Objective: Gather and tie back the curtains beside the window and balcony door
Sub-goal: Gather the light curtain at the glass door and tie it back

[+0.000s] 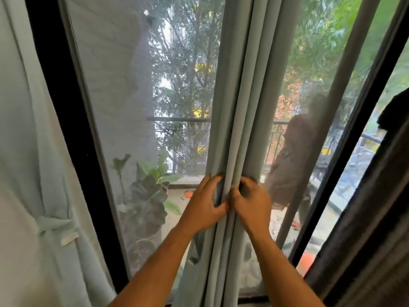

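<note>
The middle curtain (234, 129) hangs in a narrow bunch — long axis running 12 to 6 — between both hands. The left hand (205, 204) clasps its folds from 9 o'clock, the right hand (250, 200) pinches them from 3; each grip is equally near, forearms reaching up from 6.

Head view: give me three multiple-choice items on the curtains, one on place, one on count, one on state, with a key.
1. Where is the already tied curtain?
A. far left
B. centre
C. far right

2. How many hands grip the middle curtain?
A. none
B. one
C. two

3. What state is the middle curtain in?
A. spread flat
B. bunched in folds, untied
C. tied with a band

Key: 1 A, its tie band wraps it at the left edge. 2 C, left hand and right hand both clutch it. 3 B, folds gathered, no band around it.
</note>
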